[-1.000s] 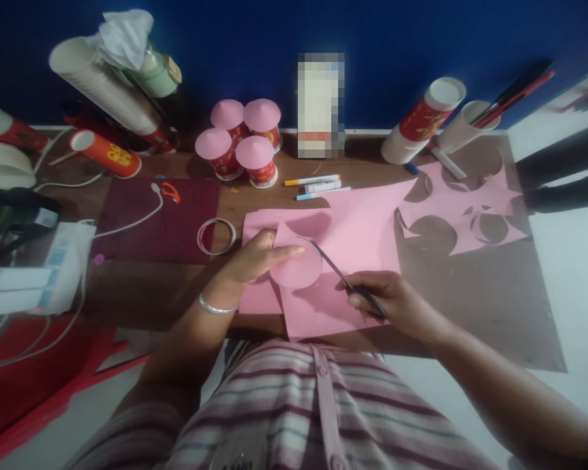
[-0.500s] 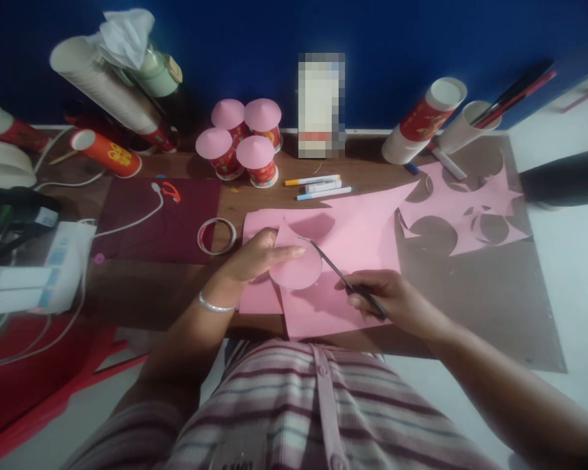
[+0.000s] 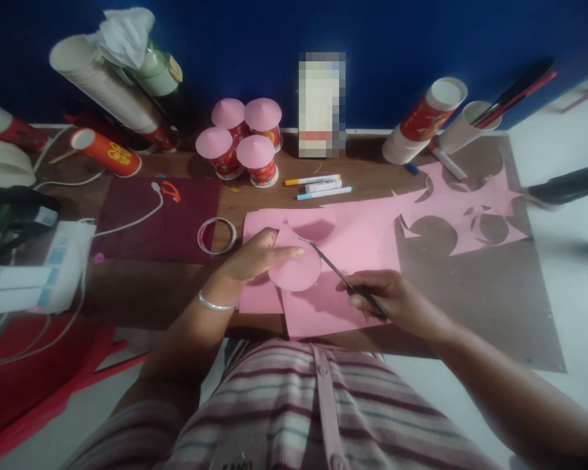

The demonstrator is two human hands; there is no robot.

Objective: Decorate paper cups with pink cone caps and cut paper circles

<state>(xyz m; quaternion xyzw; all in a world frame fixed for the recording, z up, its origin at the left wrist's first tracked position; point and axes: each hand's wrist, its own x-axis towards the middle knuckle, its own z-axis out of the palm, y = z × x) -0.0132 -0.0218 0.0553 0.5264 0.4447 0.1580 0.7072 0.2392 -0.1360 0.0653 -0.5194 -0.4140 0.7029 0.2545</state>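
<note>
My left hand (image 3: 265,256) pinches a piece of pink paper (image 3: 298,271) whose near edge is cut round, with the thumb lying on top. In my right hand (image 3: 385,294) is a pair of dark-handled scissors (image 3: 334,266), its blades at the far right edge of that paper, pointing up and left. Below both hands lie large pink sheets (image 3: 357,241) on the table. A roll of tape (image 3: 216,235) rests on the table left of the sheets. The fingers under the paper are hidden.
Behind the sheets lie several markers (image 3: 319,185). Several red cups with pink cone tops (image 3: 256,153) stand at the back. Pink offcuts (image 3: 463,196) spread to the right. A dark red sheet (image 3: 161,228), a white cable (image 3: 142,219) and a power strip (image 3: 66,261) are at left.
The paper in my left hand has shifted and tilted slightly, and its narrow upper tip now sits lower. The scissors barely moved. A dark object at the far right moved.
</note>
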